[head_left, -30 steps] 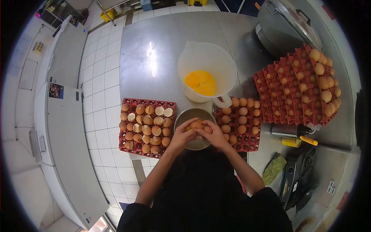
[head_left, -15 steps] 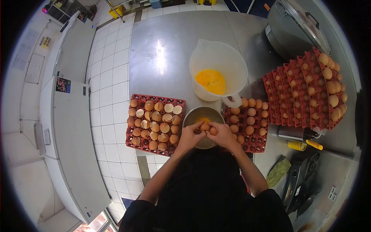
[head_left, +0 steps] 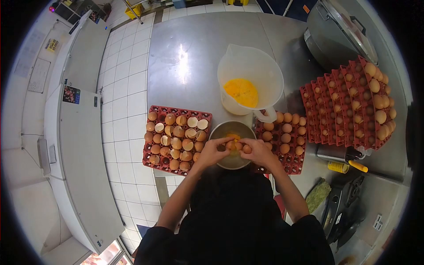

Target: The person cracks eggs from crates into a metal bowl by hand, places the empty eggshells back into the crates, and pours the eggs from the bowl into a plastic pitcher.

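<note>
Over the metal bowl (head_left: 216,132), both of my hands grip one cracked egg (head_left: 230,145), its shell pulled apart and yellow yolk between the halves. My left hand (head_left: 213,152) has its fingers closed on the left part of the shell. On the other side, my right hand (head_left: 260,154) pinches the right part and also keeps a second, whole-looking egg (head_left: 247,149) against its fingers. Yolk (head_left: 233,136) shows in the bowl below. Left of the bowl, a red egg tray (head_left: 150,164) carries broken shells. To the right, another red tray (head_left: 295,168) bears brown eggs.
Behind the bowl stands a translucent jug (head_left: 260,66) with beaten-looking yellow egg in it, its handle toward me. Stacked egg trays (head_left: 327,106) lean at the right, near a large pot (head_left: 324,42). A gas stove (head_left: 340,198) and green cloth (head_left: 319,194) lie at lower right.
The egg between my hands has come apart, and yolk now shows between the shell parts. My hands have spread slightly.
</note>
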